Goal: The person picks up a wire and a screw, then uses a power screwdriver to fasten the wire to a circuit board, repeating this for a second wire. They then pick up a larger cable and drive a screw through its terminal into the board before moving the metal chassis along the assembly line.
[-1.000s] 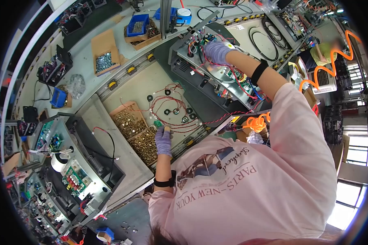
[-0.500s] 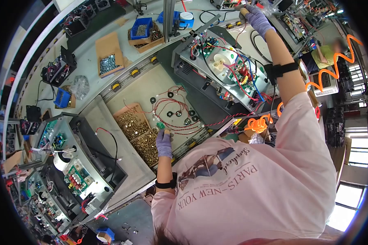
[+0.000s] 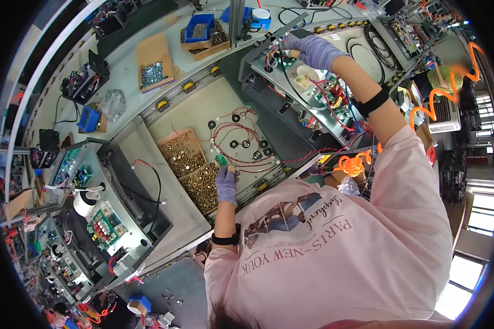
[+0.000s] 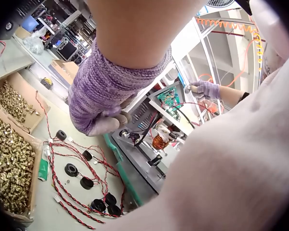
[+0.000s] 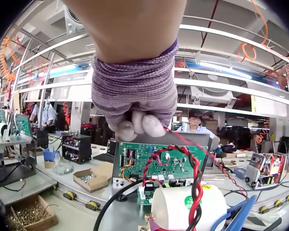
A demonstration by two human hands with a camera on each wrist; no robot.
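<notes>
Right hand (image 3: pixel 319 53) is up over the far end of the opened-up machine (image 3: pixel 296 88), which sits on the desk (image 3: pixel 189 118) with its white cylinder (image 5: pixel 180 211) and green circuit board (image 5: pixel 183 167) showing. Fingers are bent in right by a red wire (image 5: pixel 184 139), but honestly can't tell if they're pinching it. Left hand (image 3: pixel 226 185) is just loosely curled, nothing visible in it, near the cardboard boxes (image 4: pixel 30 86) of brass fittings (image 4: pixel 12 166). Black rings (image 4: pixel 86 183) and red cables (image 4: pixel 82 156) lie close by.
</notes>
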